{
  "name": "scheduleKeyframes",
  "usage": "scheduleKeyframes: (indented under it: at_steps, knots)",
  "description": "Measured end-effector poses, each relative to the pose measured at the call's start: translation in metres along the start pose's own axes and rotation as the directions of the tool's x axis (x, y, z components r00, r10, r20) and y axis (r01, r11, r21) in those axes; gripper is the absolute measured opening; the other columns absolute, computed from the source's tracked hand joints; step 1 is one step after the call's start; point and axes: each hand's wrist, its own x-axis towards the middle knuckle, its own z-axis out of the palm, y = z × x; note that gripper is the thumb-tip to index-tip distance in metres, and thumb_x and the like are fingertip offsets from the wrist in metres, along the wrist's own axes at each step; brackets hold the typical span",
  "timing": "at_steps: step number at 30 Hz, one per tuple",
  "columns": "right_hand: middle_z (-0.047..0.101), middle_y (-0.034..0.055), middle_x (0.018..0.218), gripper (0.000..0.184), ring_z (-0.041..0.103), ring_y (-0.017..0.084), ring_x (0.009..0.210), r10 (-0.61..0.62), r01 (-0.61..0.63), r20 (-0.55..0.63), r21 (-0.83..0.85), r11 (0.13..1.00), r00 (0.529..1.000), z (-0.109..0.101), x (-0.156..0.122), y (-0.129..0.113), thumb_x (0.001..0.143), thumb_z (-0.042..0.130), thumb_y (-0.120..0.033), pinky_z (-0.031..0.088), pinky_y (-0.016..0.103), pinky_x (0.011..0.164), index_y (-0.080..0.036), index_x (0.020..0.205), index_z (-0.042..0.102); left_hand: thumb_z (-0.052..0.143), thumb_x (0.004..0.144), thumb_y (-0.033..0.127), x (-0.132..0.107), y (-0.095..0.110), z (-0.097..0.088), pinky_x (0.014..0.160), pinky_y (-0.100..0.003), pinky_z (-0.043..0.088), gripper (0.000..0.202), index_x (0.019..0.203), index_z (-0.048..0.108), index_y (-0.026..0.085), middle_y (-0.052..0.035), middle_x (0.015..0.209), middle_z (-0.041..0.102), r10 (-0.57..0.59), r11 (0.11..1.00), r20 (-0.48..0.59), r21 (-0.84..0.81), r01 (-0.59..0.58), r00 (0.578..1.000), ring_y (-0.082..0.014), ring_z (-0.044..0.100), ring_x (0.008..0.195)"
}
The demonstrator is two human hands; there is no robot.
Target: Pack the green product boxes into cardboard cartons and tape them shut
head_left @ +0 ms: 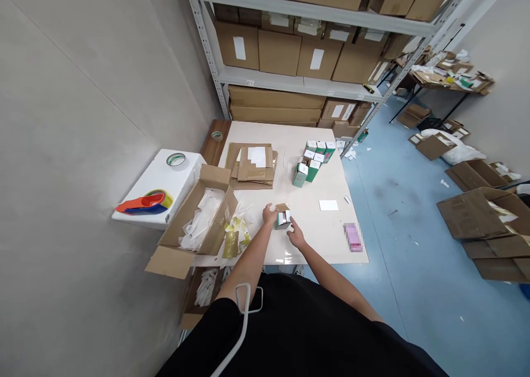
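A small carton (283, 220) with dark sides and raised top flaps stands on the white table (306, 200) in front of me. My left hand (270, 215) has its fingers curled at the carton's left edge. My right hand (295, 235) is at its right side, with thumb and fingers around the near corner. The carton's contents are too small to make out. Beyond it, several green and white cartons (313, 170) stand grouped. To the right lies a white card (328, 205).
Flattened cardboard (252, 170) lies at the table's back left. An open cardboard box (221, 222) of white strips stands left, beside crumpled yellow packaging (236, 239). A tape dispenser (144, 203) rests on a white container (159, 170). A loaded shelf rack (302, 83) rises behind.
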Motion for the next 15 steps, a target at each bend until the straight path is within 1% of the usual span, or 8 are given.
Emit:
scheduleKeyframes:
  at_steps: [2, 4, 5, 7, 10, 12, 15]
  knots:
    - [0.053, 0.0095, 0.158, 0.084, 0.053, 0.029, 0.143, -0.019, 0.018, -0.021, -0.047, 0.999, 1.0, 0.001, -0.002, -0.003, 0.075, 0.058, -0.016, 0.046, 0.047, 0.118, -0.022, 0.157, 0.047, 0.065, 0.093, 0.032, -0.002, 0.001, 0.003, 0.11, -0.038, 0.045, 0.034, 0.122, 0.073, 0.016, -0.0159, 0.134, 0.069, -0.003, 1.0, -0.014, 0.031, 0.004, 1.0, -0.0277, 0.064, 0.124]
    - [0.052, 0.0115, 0.158, 0.081, 0.05, 0.029, 0.146, -0.035, 0.033, -0.025, -0.073, 0.997, 0.999, 0.002, -0.004, -0.005, 0.075, 0.058, -0.016, 0.044, 0.047, 0.119, -0.019, 0.155, 0.05, 0.063, 0.094, 0.031, -0.005, 0.002, 0.003, 0.109, -0.036, 0.045, 0.026, 0.11, 0.078, 0.018, -0.0129, 0.128, 0.073, 0.025, 0.998, 0.027, 0.054, -0.026, 0.999, -0.0271, 0.066, 0.122]
    - [0.053, 0.0118, 0.158, 0.08, 0.049, 0.029, 0.146, -0.044, 0.041, -0.025, -0.084, 0.996, 0.999, 0.002, -0.004, -0.006, 0.075, 0.057, -0.016, 0.043, 0.047, 0.12, -0.018, 0.154, 0.051, 0.064, 0.093, 0.032, -0.007, 0.002, 0.003, 0.107, -0.036, 0.047, 0.024, 0.107, 0.079, 0.02, -0.0108, 0.123, 0.076, 0.04, 0.997, 0.058, 0.062, -0.044, 0.997, -0.0268, 0.067, 0.119]
    - [0.055, 0.0113, 0.155, 0.077, 0.05, 0.028, 0.146, -0.066, 0.063, -0.027, -0.11, 0.992, 0.997, 0.001, -0.005, -0.008, 0.075, 0.057, -0.016, 0.04, 0.047, 0.122, -0.019, 0.153, 0.053, 0.071, 0.088, 0.033, -0.009, 0.0, 0.004, 0.104, -0.035, 0.049, 0.025, 0.109, 0.08, 0.023, -0.0071, 0.116, 0.079, 0.063, 0.994, 0.126, 0.076, -0.073, 0.99, -0.0265, 0.069, 0.115]
    - [0.06, 0.0108, 0.151, 0.072, 0.053, 0.027, 0.143, -0.098, 0.089, -0.042, -0.174, 0.981, 0.994, 0.001, -0.008, -0.012, 0.078, 0.057, -0.016, 0.04, 0.046, 0.122, -0.019, 0.15, 0.056, 0.075, 0.082, 0.03, -0.01, -0.003, 0.004, 0.105, -0.035, 0.049, 0.037, 0.119, 0.078, 0.025, -0.0054, 0.118, 0.079, 0.068, 0.994, 0.188, 0.072, -0.083, 0.98, -0.0262, 0.068, 0.116]
    - [0.062, 0.0117, 0.147, 0.066, 0.055, 0.028, 0.14, -0.104, 0.085, -0.072, -0.225, 0.971, 0.992, 0.003, -0.01, -0.018, 0.082, 0.059, -0.019, 0.042, 0.045, 0.12, -0.019, 0.148, 0.058, 0.07, 0.085, 0.028, -0.007, -0.006, 0.003, 0.106, -0.035, 0.049, 0.037, 0.121, 0.076, 0.023, -0.0066, 0.123, 0.077, 0.065, 0.996, 0.2, 0.051, -0.076, 0.978, -0.0255, 0.067, 0.118]
    - [0.066, 0.0143, 0.14, 0.057, 0.06, 0.029, 0.134, -0.096, 0.057, -0.119, -0.296, 0.953, 0.988, 0.006, -0.01, -0.031, 0.089, 0.06, -0.027, 0.047, 0.041, 0.113, -0.017, 0.146, 0.058, 0.056, 0.095, 0.028, -0.004, -0.011, -0.001, 0.105, -0.033, 0.05, 0.033, 0.12, 0.076, 0.02, -0.0078, 0.125, 0.077, 0.074, 0.997, 0.205, 0.017, -0.079, 0.976, -0.0226, 0.068, 0.117]
